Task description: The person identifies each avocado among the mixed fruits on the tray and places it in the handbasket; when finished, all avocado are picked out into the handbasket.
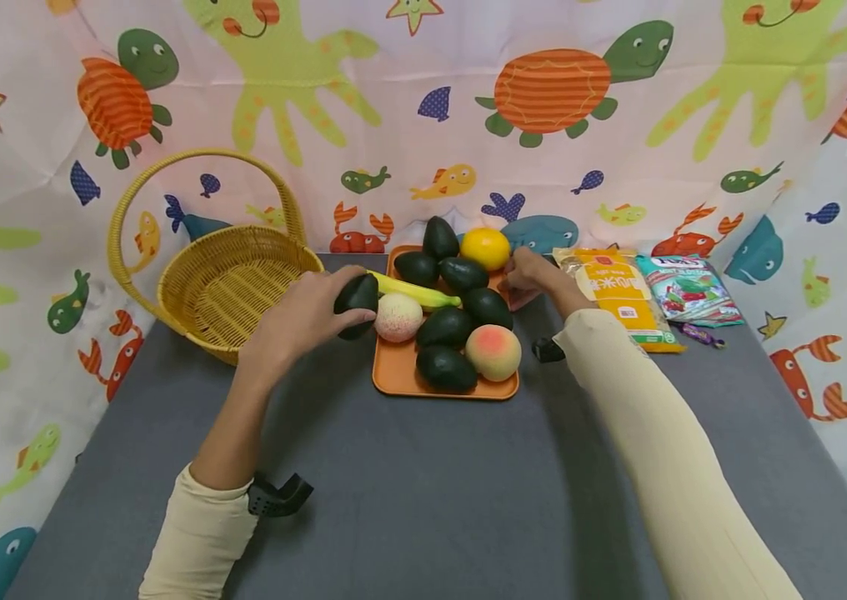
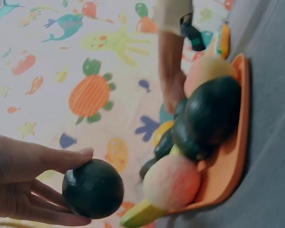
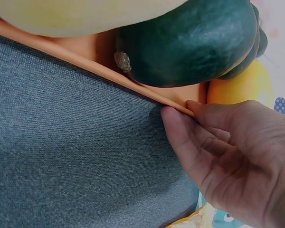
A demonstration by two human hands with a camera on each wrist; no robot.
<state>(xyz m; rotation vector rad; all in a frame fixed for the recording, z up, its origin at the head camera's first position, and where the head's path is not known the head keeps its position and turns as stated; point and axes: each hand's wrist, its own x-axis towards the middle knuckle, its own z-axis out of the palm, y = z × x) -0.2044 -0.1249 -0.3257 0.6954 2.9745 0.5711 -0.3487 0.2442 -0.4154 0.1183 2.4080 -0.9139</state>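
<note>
My left hand (image 1: 292, 321) grips a dark green avocado (image 1: 358, 302) just left of the orange tray (image 1: 393, 385). In the left wrist view, thumb and fingers curl round this avocado (image 2: 93, 188), apart from the other fruit. My right hand (image 3: 242, 147) pinches the tray's right rim (image 3: 85, 65) between thumb and fingers. On the tray lie several avocados (image 1: 447, 369), a pale peach (image 1: 398, 317) at the left and a pinker peach (image 1: 493, 352) at the front right. A yellow lemon-like fruit (image 1: 485, 248) sits at the back, and a banana (image 1: 423, 292) is partly hidden behind the held avocado.
A yellow woven basket (image 1: 194, 304) with a tall handle stands at the back left. Right of the tray are a yellow food packet (image 1: 622, 296), a teal packet (image 1: 689, 287) and a purple wrapped candy (image 1: 701, 335). A patterned curtain (image 1: 423, 167) hangs behind the grey table (image 1: 423, 500).
</note>
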